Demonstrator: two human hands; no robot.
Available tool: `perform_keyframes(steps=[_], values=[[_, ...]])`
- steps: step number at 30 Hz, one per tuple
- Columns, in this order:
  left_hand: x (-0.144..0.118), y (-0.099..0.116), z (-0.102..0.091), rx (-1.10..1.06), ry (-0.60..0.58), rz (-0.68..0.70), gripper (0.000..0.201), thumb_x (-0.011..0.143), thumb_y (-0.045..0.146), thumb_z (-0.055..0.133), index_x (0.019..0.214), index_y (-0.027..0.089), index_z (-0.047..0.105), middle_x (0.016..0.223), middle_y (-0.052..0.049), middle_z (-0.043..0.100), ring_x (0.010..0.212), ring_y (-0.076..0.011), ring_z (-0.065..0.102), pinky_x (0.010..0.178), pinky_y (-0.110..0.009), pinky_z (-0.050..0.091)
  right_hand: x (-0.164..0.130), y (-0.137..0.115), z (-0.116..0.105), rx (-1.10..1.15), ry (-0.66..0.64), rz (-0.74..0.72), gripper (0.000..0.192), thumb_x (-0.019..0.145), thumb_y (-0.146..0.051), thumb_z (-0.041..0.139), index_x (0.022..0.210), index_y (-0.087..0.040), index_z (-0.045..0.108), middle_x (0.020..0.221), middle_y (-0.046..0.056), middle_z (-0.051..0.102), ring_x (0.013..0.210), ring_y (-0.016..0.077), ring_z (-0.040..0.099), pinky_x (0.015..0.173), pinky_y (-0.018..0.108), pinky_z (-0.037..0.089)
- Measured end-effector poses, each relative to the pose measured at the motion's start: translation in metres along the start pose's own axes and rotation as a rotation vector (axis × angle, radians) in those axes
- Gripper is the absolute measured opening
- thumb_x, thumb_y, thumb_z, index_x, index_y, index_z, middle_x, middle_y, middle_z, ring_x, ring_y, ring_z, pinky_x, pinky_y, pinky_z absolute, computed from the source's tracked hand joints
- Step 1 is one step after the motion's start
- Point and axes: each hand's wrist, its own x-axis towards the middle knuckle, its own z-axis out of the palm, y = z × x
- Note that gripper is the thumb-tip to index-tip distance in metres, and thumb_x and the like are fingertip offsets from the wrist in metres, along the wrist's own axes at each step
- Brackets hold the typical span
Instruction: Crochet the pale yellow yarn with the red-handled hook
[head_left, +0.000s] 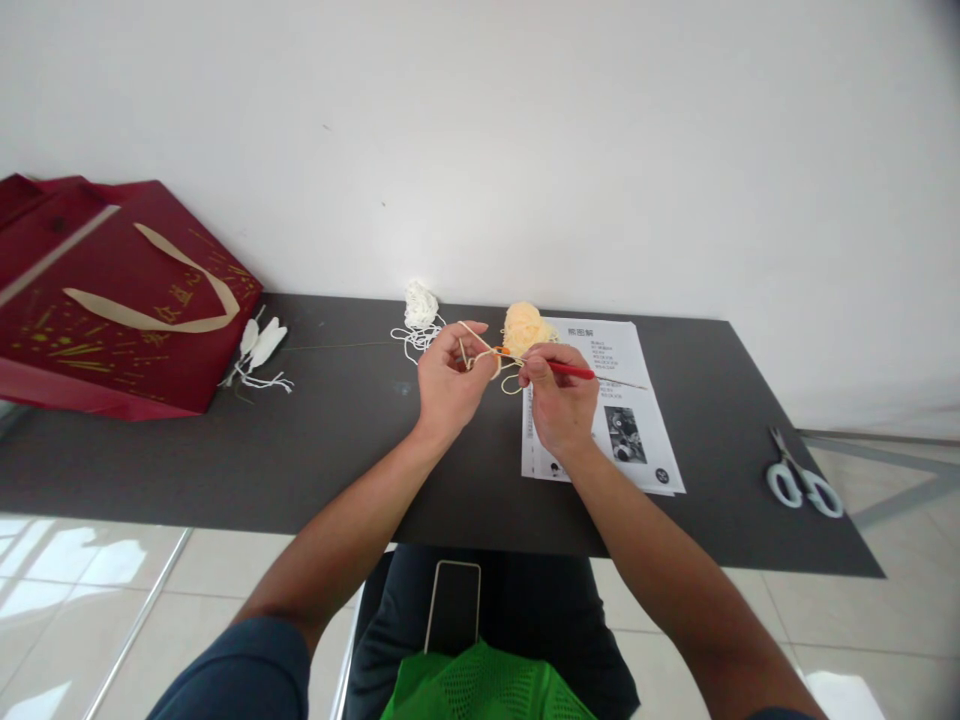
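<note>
My right hand [561,397] is closed around a crochet hook [573,370] with a red handle, its thin metal end sticking out to the right. Pale yellow yarn [480,345] runs over the fingers of my left hand [451,382], which pinches it close to the right hand. A small orange piece [504,351] shows between the two hands; what it is I cannot make out. Just behind them sits a ball of pale yellow yarn [525,326]. Behind the left hand lies a white yarn bundle [421,304] with loose strands.
Printed sheets [637,390] lie under my right hand. Scissors [802,475] with pale handles rest at the table's right end. To the left stand a dark red gift bag [150,300] and white tasselled pieces [262,345]. A phone [454,605] lies on my lap.
</note>
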Motion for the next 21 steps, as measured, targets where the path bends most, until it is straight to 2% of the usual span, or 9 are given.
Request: perform_keyframes(steps=[2,5,8,13,17,21], values=[[0.0,-0.001,0.0,0.006,0.011,0.003,0.027,0.074,0.017,0.073,0.101,0.022,0.068,0.073,0.003,0.066,0.059,-0.0098,0.054,0.057,-0.024,0.042,-0.001,-0.002,-0.001,-0.068,-0.023,-0.052,0.01,0.085,-0.036,0.077,0.085,-0.027,0.073,0.075,-0.002,0.066,0.06,0.0115,0.058,0.059,0.03,0.051],[0.0,-0.003,0.001,0.02,0.033,0.009,0.024,0.075,0.019,0.074,0.098,0.021,0.068,0.074,0.003,0.067,0.061,-0.0102,0.056,0.061,-0.025,0.044,-0.003,-0.003,-0.003,-0.171,-0.046,-0.212,0.0,0.086,-0.029,0.077,0.087,-0.029,0.076,0.081,0.0,0.071,0.076,0.0153,0.066,0.075,0.034,0.057],[0.0,-0.004,0.001,0.015,0.056,0.003,0.021,0.076,0.021,0.074,0.097,0.021,0.068,0.073,0.003,0.068,0.063,-0.0107,0.058,0.063,-0.025,0.046,-0.004,-0.001,-0.005,-0.23,-0.066,-0.357,0.015,0.085,-0.02,0.078,0.094,-0.032,0.08,0.088,0.0,0.076,0.089,0.0175,0.069,0.089,0.039,0.058],[0.0,-0.004,0.002,0.037,0.105,-0.003,0.016,0.074,0.02,0.076,0.089,0.019,0.069,0.083,0.0,0.072,0.065,-0.01,0.059,0.064,-0.025,0.046,-0.005,0.003,-0.009,-0.311,-0.117,-0.368,0.019,0.085,-0.022,0.078,0.1,-0.033,0.081,0.099,0.003,0.079,0.089,0.0197,0.072,0.086,0.042,0.061],[0.0,-0.004,0.003,0.026,0.107,-0.029,0.022,0.074,0.019,0.076,0.095,0.02,0.069,0.075,0.001,0.071,0.064,-0.0114,0.061,0.064,-0.025,0.047,-0.006,0.003,-0.011,-0.344,-0.149,-0.352,0.019,0.086,-0.025,0.077,0.102,-0.034,0.081,0.102,0.003,0.079,0.09,0.0204,0.073,0.086,0.042,0.062],[0.001,-0.005,0.003,0.014,0.122,-0.047,0.021,0.073,0.02,0.078,0.091,0.019,0.069,0.079,0.0,0.073,0.069,-0.0124,0.064,0.066,-0.025,0.048,-0.006,0.005,-0.011,-0.335,-0.155,-0.38,0.024,0.087,-0.022,0.076,0.106,-0.035,0.08,0.103,0.002,0.079,0.092,0.0196,0.073,0.087,0.041,0.062]])
